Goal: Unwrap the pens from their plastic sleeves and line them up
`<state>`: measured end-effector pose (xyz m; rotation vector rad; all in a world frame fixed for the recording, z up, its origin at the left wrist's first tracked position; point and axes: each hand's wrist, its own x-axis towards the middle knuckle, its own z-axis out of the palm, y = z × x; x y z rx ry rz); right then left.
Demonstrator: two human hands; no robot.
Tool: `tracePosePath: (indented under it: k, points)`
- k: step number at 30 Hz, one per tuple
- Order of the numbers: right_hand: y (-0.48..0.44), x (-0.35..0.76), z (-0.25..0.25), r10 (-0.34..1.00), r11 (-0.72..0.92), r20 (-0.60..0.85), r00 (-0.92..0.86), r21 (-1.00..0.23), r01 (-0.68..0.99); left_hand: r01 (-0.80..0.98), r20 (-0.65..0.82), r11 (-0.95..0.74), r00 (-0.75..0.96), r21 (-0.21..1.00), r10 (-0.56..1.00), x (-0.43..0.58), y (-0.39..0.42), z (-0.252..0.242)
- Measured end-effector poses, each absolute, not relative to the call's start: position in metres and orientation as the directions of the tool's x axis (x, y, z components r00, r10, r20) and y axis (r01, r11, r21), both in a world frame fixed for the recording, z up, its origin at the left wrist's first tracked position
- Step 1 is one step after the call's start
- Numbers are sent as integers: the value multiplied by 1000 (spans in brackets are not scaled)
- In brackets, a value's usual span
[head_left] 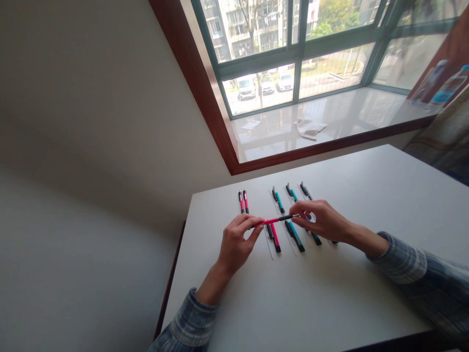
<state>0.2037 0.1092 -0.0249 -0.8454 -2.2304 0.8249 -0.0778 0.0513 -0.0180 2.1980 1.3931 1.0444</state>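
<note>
Both hands hold one pink pen level above the white table. My left hand pinches its pink end with fingers closed. My right hand grips the black tip end, fingers curled. Under the pen lie a pink pen and a teal pen in clear sleeves. Two assembled pink pens lie side by side at the far left of the row.
More teal pens in clear sleeves lie in a row toward the table's far edge. Beyond the table is a window sill with a cloth on it and a red-brown frame. The table's left edge runs close to the wall.
</note>
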Motion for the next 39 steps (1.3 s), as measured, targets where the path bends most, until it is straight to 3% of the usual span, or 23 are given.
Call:
tracePosePath:
  k: [8, 14, 21, 30, 39]
  points:
    - [107, 200, -23, 714, 594, 264, -648, -720, 360, 597, 420, -462, 219, 656, 880, -77, 52, -18]
    - [108, 200, -23, 744, 532, 261, -615, -789, 309, 597, 392, -433, 207, 675, 896, -77, 51, -18]
    - [105, 197, -22, 753, 499, 172, -635, -779, 380, 583, 394, -438, 210, 684, 895, -76, 51, -19]
    - [105, 197, -28, 741, 582, 321, -590, -746, 325, 539, 358, -387, 163, 748, 919, -75, 51, -15]
    - [105, 198, -23, 715, 622, 353, -604, -715, 319, 542, 347, -389, 183, 745, 920, -76, 50, -15]
